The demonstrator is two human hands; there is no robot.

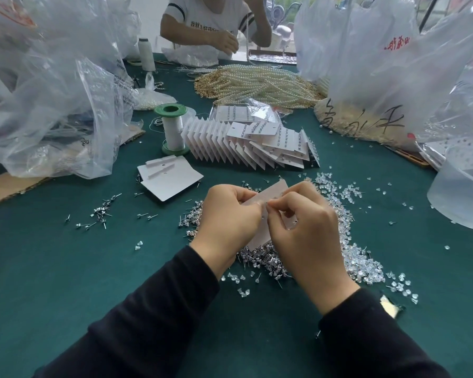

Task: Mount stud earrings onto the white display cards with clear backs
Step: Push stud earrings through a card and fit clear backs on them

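Note:
My left hand (227, 216) grips a white display card (271, 196), tilted above a heap of silver stud earrings (260, 259). My right hand (303, 230) pinches something tiny against the card's face with thumb and forefinger; I cannot tell whether it is a stud or a back. Clear backs (363, 264) lie scattered in a pile right of the hands. Blank white cards (170, 177) lie to the upper left. Filled cards (260, 144) stand fanned in a row behind them.
A green-ended spool (172, 129) stands left of the filled cards. Pearl strands (257, 84) are heaped at the back. Large plastic bags (52, 99) crowd the left and right sides. A clear tub (459, 197) sits at right. Another person (216, 23) works across the green table (66, 268).

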